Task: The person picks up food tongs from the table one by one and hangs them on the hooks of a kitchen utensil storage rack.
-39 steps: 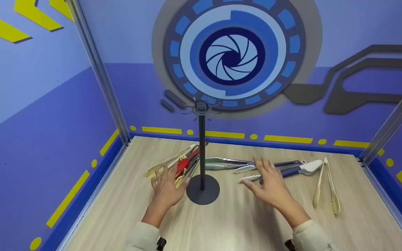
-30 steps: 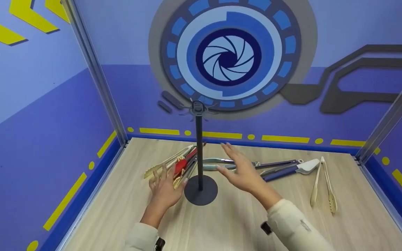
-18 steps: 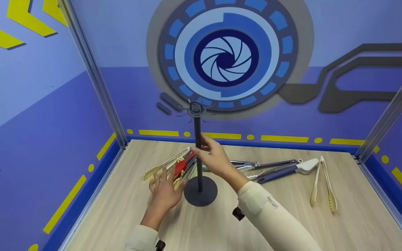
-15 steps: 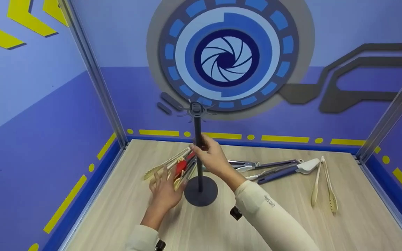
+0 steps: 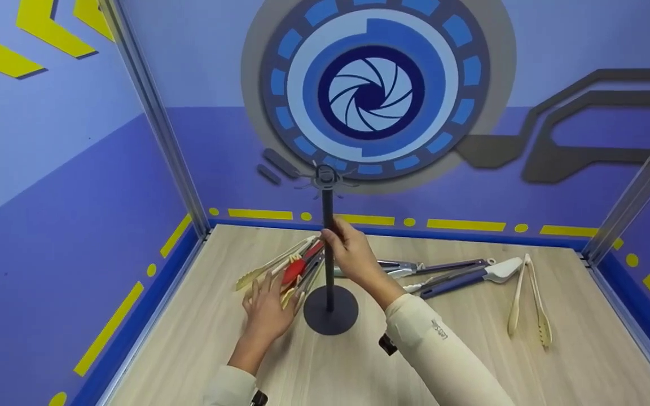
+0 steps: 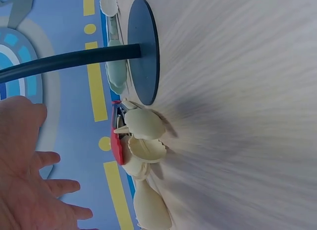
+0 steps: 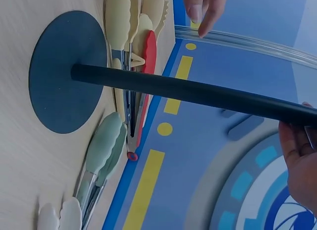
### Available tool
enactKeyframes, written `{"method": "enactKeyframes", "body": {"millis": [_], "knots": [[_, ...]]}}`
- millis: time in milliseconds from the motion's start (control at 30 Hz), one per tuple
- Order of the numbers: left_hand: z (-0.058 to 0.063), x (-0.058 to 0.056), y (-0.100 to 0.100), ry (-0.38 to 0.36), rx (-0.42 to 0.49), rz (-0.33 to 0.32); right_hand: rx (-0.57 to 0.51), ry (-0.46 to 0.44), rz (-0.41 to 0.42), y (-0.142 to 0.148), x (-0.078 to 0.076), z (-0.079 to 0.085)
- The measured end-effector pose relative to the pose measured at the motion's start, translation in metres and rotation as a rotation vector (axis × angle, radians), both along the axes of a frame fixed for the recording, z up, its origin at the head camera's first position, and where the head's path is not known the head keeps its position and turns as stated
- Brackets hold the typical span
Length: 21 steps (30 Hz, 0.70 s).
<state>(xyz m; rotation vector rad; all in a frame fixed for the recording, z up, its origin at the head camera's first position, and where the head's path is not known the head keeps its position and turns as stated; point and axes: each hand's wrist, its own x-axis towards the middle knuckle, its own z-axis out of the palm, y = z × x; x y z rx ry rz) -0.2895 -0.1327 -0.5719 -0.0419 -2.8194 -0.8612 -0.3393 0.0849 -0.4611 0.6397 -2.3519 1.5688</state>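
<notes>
A black stand (image 5: 329,322) with a round base, a thin upright pole and a ring of small hooks on top is on the wooden table. My right hand (image 5: 356,259) grips its pole at about mid-height, thumb in front and fingers behind. Over the pile at the left, my left hand (image 5: 268,310) is spread with its fingers apart and holds nothing. That pile has red tongs (image 5: 294,272) and several cream-tipped tongs (image 5: 249,279). The left wrist view shows the left palm (image 6: 25,185) bare. Mint-green tongs (image 7: 103,143) lie behind the stand, partly hidden by my right forearm in the head view.
To the right lie navy-handled tongs with a white head (image 5: 500,270), more dark-handled tongs (image 5: 455,265) and cream tongs (image 5: 536,299) with spread arms. Blue printed walls (image 5: 212,152) and metal corner posts (image 5: 181,163) enclose the table's back and sides.
My right hand has moved left from above the tongs on the right and taken hold of the stand's pole. My left hand has stayed almost in place over the left pile.
</notes>
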Motion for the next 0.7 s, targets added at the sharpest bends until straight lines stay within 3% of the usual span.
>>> {"method": "enactKeyframes", "body": {"millis": [700], "knots": [[-0.011,0.002,-0.002,0.018,-0.004,0.003,-0.038,0.053,-0.033,0.034,0.007,-0.005]]}}
